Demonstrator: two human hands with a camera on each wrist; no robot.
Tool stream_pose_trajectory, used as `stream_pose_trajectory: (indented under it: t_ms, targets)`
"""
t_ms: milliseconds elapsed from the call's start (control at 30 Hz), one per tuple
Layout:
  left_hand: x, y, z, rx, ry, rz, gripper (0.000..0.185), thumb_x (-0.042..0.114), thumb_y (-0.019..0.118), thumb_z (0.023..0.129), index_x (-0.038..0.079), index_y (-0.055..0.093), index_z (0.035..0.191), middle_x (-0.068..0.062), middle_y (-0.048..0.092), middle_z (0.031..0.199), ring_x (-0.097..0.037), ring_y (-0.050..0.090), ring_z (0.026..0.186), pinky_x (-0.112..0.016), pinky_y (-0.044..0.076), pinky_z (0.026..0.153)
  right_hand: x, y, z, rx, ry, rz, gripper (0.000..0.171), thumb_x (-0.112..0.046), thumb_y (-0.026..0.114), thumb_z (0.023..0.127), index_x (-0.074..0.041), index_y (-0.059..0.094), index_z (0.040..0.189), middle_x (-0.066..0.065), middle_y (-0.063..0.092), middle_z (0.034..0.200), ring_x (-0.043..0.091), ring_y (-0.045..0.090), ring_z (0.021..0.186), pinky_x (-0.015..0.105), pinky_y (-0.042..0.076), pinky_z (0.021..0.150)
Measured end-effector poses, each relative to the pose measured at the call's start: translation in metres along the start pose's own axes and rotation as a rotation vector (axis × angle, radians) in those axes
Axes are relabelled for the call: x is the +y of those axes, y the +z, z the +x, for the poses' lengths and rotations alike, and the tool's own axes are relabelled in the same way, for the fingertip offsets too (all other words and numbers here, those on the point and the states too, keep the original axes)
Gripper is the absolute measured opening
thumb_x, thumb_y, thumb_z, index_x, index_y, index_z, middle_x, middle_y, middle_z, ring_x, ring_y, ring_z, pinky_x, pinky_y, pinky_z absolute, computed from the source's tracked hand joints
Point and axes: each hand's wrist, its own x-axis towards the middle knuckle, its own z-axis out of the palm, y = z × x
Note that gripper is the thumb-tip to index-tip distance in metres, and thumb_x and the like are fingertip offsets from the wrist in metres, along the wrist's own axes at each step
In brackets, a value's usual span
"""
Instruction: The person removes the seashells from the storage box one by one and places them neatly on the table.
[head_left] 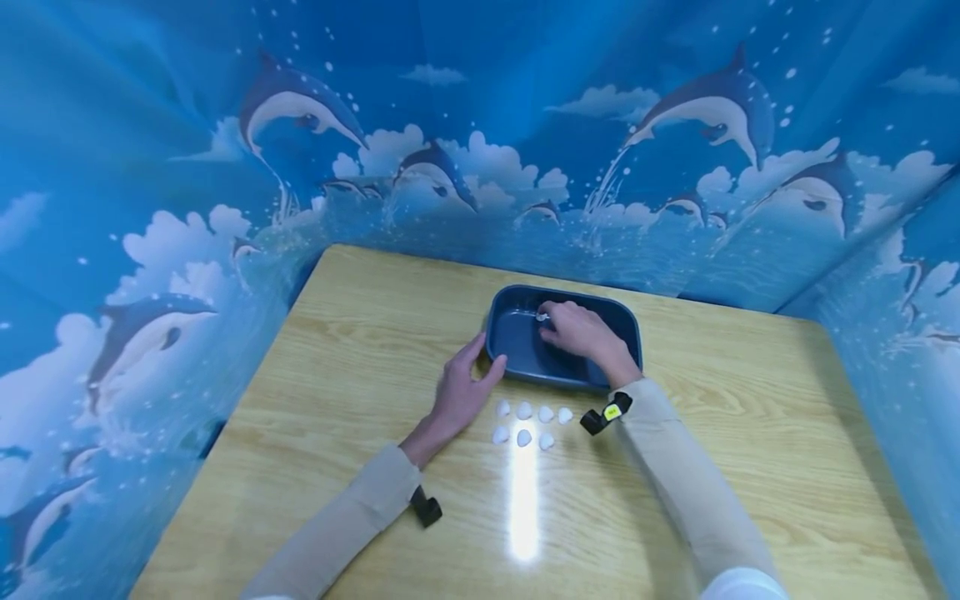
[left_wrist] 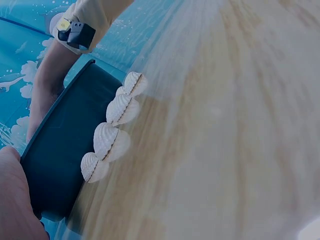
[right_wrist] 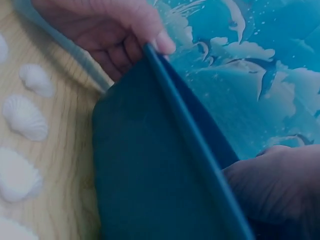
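Note:
A dark blue rectangular basin (head_left: pixel 525 350) stands on the table, its tall outer wall close up in both wrist views. My left hand (head_left: pixel 462 390) grips its near left corner; in the right wrist view the left thumb (right_wrist: pixel 164 44) lies at the rim, the other fingers curled against the outside. My right hand (head_left: pixel 581 331) reaches inside the basin and pinches a small white seashell (head_left: pixel 542 317), partly hidden by the fingers. In front of the basin lie several white ribbed seashells (head_left: pixel 524 411) in two rows, also seen in the left wrist view.
The wooden table (head_left: pixel 360 350) carries a bright light reflection near the shells. Behind and beside it hangs a blue curtain (head_left: pixel 465 233) printed with dolphins and clouds. Dark wrist cameras (head_left: pixel 426 507) are worn on both sleeves.

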Motion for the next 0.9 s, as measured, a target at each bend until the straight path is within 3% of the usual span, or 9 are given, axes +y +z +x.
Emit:
stream_pose_trajectory:
  t_ms: [333, 633, 900]
  targets:
    - [0.002, 0.0, 0.0, 0.004, -0.027, -0.008, 0.064, 0.035, 0.065, 0.105, 0.007, 0.041, 0.158, -0.01, 0.042, 0.163, -0.02, 0.039, 0.151, -0.039, 0.035, 0.123, 0.007, 0.009, 0.01, 0.111, 0.0, -0.009, 0.031, -0.02, 0.063, 0.105, -0.003, 0.069, 0.129, 0.012, 0.075, 0.107, 0.019, 0.066, 0.075, 0.04, 0.056, 0.064]
    - [0.002, 0.0, 0.001, 0.002, -0.042, 0.007, 0.064, 0.036, 0.064, 0.106, 0.007, 0.041, 0.158, -0.009, 0.041, 0.163, -0.019, 0.038, 0.151, -0.038, 0.034, 0.124, 0.009, 0.014, 0.011, 0.122, -0.019, -0.018, 0.028, -0.022, 0.066, 0.104, -0.005, 0.073, 0.125, 0.011, 0.076, 0.109, 0.023, 0.071, 0.086, 0.044, 0.06, 0.07]
    - [0.002, -0.001, 0.001, 0.0, -0.051, 0.021, 0.066, 0.039, 0.063, 0.105, 0.007, 0.041, 0.158, -0.009, 0.042, 0.163, -0.019, 0.038, 0.151, -0.037, 0.035, 0.123, 0.007, 0.015, 0.011, 0.126, -0.036, -0.011, 0.024, -0.022, 0.062, 0.107, -0.007, 0.074, 0.122, 0.009, 0.076, 0.106, 0.021, 0.07, 0.085, 0.043, 0.059, 0.071]
